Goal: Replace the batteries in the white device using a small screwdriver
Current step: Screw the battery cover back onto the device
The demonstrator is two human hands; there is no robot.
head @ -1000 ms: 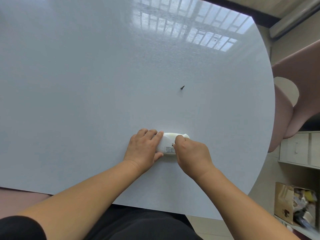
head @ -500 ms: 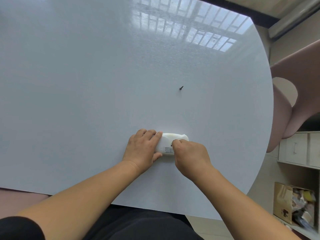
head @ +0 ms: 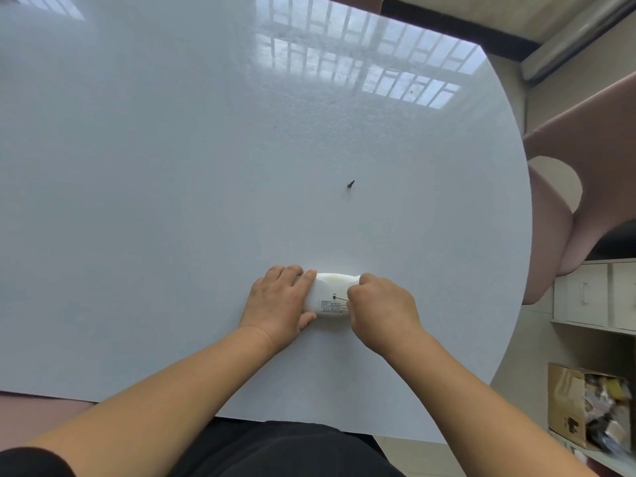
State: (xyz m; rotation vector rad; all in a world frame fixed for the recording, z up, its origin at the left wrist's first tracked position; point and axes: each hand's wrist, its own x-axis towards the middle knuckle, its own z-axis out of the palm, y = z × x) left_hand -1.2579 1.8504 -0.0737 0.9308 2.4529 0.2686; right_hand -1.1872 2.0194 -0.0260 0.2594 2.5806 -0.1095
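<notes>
The white device [head: 331, 293] lies on its side near the front of the white table [head: 172, 201], its label and a small round screw hole facing me. My left hand [head: 280, 302] clasps its left end. My right hand [head: 380, 309] is closed around a small screwdriver [head: 341, 299]; only the thin shaft shows, its tip at the screw hole. A small dark screw [head: 350, 183] lies loose on the table, well beyond the device.
The table's curved right edge drops off to a brown chair [head: 585, 187]. White drawers [head: 595, 294] and a cardboard box [head: 585, 407] full of odds and ends stand on the floor at the right.
My right hand has shifted slightly to the right, uncovering the screw hole and the screwdriver's shaft. My left hand and the device stay where they were.
</notes>
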